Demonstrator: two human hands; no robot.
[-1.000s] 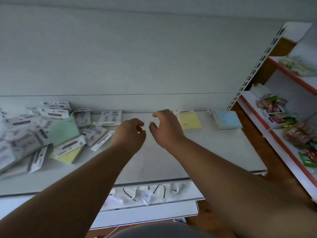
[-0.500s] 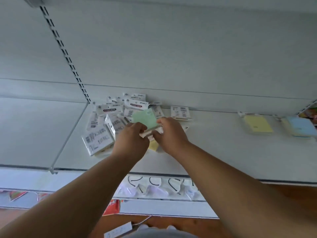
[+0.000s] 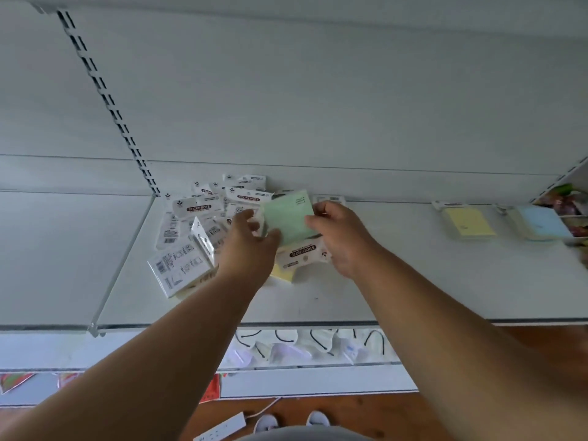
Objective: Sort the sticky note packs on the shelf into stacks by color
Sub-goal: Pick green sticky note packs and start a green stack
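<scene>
A: Over the pile at the shelf's back left, both hands pinched the green pack: left hand and right hand, fingers clamped on its edges.

B: Risk?

A: It looked slick; it might have slipped, scattering the packs beneath.

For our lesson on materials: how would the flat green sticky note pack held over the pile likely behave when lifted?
The flat green sticky note pack probably stays fairly stiff: it keeps its square shape, pinched between the left hand and right hand. It looks thin, so likely light. Its wrapper, if glossy plastic, could slip.
</scene>
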